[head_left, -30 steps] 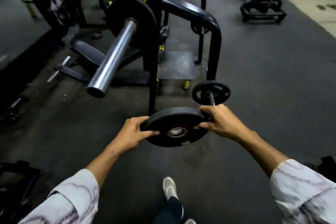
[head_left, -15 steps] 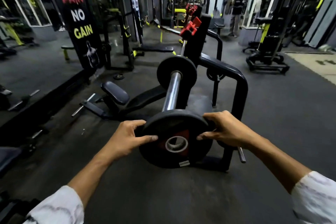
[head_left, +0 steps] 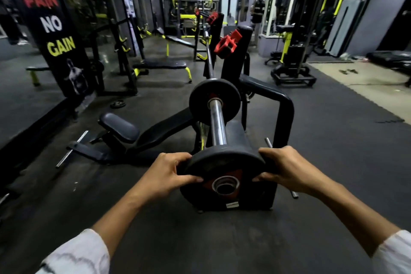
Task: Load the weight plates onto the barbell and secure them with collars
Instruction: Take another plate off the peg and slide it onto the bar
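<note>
Barbell sleeve [head_left: 217,124] is taken as the landmark: a black weight plate [head_left: 222,176] is held just at its near end, gripped at its rim by the left hand [head_left: 165,174] and the right hand [head_left: 287,172]. Farther along the sleeve a second plate [head_left: 200,100] is seated. Beyond it, a red collar [head_left: 226,45] is seen on the rack.

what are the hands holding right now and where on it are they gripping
Both hands grip one black weight plate by its rim: the left hand on its left edge, the right hand on its right edge, thumbs on the near face.
</note>
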